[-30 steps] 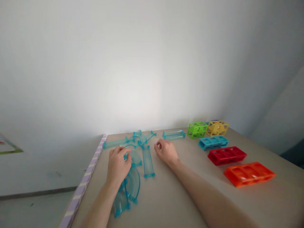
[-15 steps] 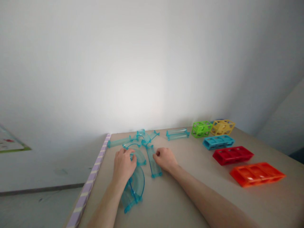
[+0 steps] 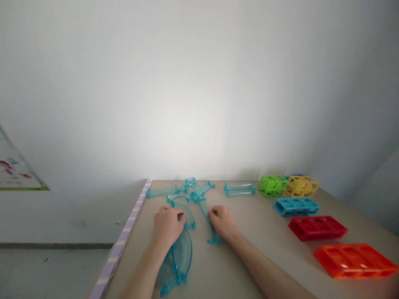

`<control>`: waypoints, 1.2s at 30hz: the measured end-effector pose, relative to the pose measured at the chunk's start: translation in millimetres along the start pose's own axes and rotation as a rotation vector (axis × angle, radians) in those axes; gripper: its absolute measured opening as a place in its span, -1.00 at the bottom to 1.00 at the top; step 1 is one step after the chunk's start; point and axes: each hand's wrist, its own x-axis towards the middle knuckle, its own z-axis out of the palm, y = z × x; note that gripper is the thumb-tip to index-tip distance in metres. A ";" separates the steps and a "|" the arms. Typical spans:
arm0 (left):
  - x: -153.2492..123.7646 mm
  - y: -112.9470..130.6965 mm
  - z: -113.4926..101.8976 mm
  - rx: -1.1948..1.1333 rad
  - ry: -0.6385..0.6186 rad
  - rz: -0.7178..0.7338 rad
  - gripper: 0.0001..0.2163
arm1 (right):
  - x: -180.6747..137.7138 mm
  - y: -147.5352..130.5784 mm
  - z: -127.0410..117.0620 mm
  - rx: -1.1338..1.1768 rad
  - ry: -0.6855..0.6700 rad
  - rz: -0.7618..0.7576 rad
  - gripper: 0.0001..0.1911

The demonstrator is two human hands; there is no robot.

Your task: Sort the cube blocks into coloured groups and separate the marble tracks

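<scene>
around: clear teal track pieces (image 3: 193,189) heaped behind the hands, none blocking; openwork blocks (image 3: 317,227) in a row, well right | table (image 3: 280,265) matte beige, purple tape (image 3: 124,238) on its edge | left hand (image 3: 168,226) fingers curled on curve (image 3: 188,219), mid-table | right hand (image 3: 222,221) curled round straight track (image 3: 205,211) | change: right hand has come left onto track

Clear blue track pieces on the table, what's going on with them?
A person has both bare hands among them. The left hand rests on a curved piece, with a second curved piece lying beneath the wrist. The right hand touches a straight piece beside it; whether either hand grips is unclear. More blue pieces lie farther back, and a row of coloured blocks sits untouched on the table to the right.
</scene>
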 end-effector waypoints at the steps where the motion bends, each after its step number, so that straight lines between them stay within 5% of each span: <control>1: 0.4 -0.6 1.1 -0.010 0.015 -0.018 -0.84 | -0.5 -0.3 -0.6 0.033 0.000 0.008 -0.72; 9: 7.9 0.6 -7.5 -0.326 0.001 -0.269 -0.89 | -6.2 1.3 1.4 0.384 0.009 0.005 -0.72; 18: 8.9 7.5 -14.8 -0.909 0.285 -0.422 -0.79 | -12.8 -8.5 26.5 0.894 -0.224 0.019 -0.63; 22: 7.5 21.8 -21.2 -1.393 0.233 -0.434 -0.73 | -15.1 -13.8 23.6 0.988 -0.239 0.046 -0.64; 27: 10.8 21.8 -27.3 -1.714 0.133 -0.482 -0.69 | -18.5 -18.1 19.4 1.118 -0.227 0.099 -0.66; 32: 11.5 20.1 -30.8 -1.874 0.095 -0.573 -0.79 | -19.7 -19.0 14.6 1.170 -0.232 0.136 -0.61; 36: 6.5 29.3 -33.3 -1.790 0.043 -0.509 -0.79 | -21.1 -19.8 9.6 1.237 -0.220 0.059 -0.49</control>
